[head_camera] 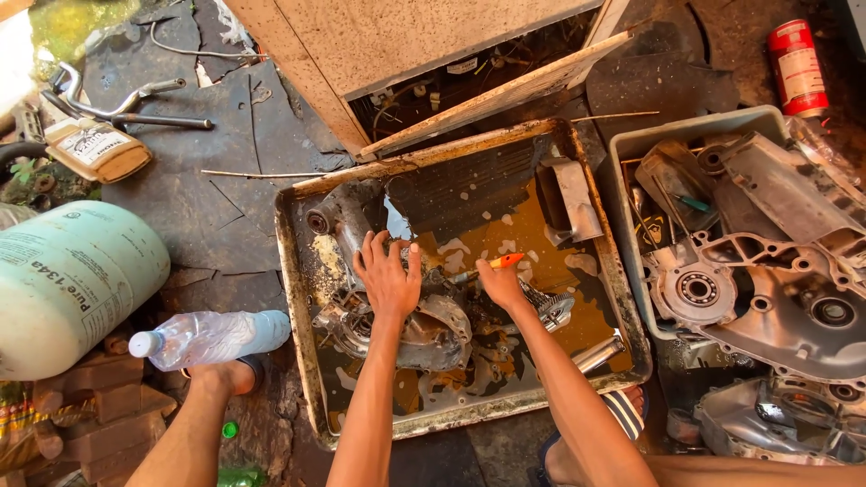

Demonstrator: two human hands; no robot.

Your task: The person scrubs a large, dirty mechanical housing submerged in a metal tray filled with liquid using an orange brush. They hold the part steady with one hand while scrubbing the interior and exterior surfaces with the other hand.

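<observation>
On a grimy dark floor, a rusty metal tray (298, 298) holds an engine casing (424, 329) in brown liquid. The left hand (388, 275) lies spread on it. The right hand (502, 284) pinches an orange-handled brush (503, 261), handle pointing far-right.

Orange-handled brush (502, 262), pale green cylinder (72, 284), red can (797, 68).

Left hand (388, 278) splayed flat; right hand (502, 283) fisted.
</observation>
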